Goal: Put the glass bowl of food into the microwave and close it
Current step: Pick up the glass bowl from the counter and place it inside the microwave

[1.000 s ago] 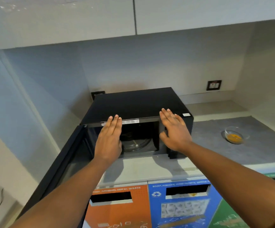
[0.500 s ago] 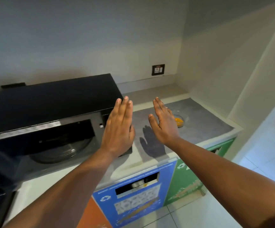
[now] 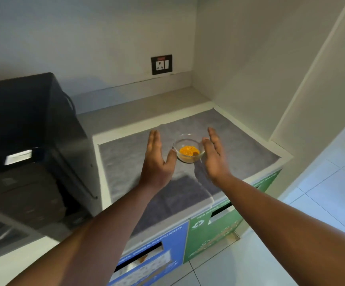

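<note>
A small clear glass bowl [image 3: 189, 150] with orange-yellow food stands on a grey mat [image 3: 126, 157] on the counter. My left hand [image 3: 157, 162] is just left of the bowl, palm facing it, thumb tip near its rim. My right hand [image 3: 215, 157] is just right of it, palm inward, fingers straight. Both hands are open and flank the bowl; whether they touch it I cannot tell. The black microwave [image 3: 29, 129] stands at the left, blurred, its front only partly in view.
A wall socket [image 3: 161, 64] sits on the back wall. White walls close the counter at the back and right. Below the counter front are blue [image 3: 153, 256] and green [image 3: 215, 230] recycling bin panels. Tiled floor lies at the right.
My view has swung right, from the open microwave to the bowl. Both hands moved from the microwave's front across the counter and now sit on either side of the bowl.
</note>
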{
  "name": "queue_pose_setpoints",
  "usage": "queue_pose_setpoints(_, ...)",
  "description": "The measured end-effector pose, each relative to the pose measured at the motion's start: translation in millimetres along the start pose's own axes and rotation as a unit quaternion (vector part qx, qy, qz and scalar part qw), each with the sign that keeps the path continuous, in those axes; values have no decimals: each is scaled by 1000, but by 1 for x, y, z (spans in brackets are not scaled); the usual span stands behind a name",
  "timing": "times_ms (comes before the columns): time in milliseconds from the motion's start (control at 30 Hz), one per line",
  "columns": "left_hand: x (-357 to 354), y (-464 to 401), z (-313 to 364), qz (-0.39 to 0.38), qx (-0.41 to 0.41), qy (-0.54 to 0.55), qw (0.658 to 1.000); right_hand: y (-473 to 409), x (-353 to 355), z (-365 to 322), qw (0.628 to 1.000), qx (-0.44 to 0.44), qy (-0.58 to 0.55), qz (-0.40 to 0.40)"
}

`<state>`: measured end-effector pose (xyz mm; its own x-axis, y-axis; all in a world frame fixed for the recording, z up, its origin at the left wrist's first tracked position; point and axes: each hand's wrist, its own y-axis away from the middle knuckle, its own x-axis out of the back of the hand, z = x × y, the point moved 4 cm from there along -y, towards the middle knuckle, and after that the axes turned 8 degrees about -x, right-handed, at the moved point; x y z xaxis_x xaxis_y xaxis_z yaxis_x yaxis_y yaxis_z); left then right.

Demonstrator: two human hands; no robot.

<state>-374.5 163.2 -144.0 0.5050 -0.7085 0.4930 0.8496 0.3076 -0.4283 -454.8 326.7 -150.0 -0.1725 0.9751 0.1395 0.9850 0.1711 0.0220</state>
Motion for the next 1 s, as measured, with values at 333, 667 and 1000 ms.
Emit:
queue_pose_setpoints(333,-82,-45,-60,109,282,350,887,-76,2,78,951,-183,-249,2)
queue_pose_setpoints(667,-107,-42,-59,144,270,400,864,-75,-15,83,949,-180,-257,-35)
queue_pose_setpoints(1000,-81,-15,-41,138,320,386,854,-46,-19,74,947,-147,-283,-45)
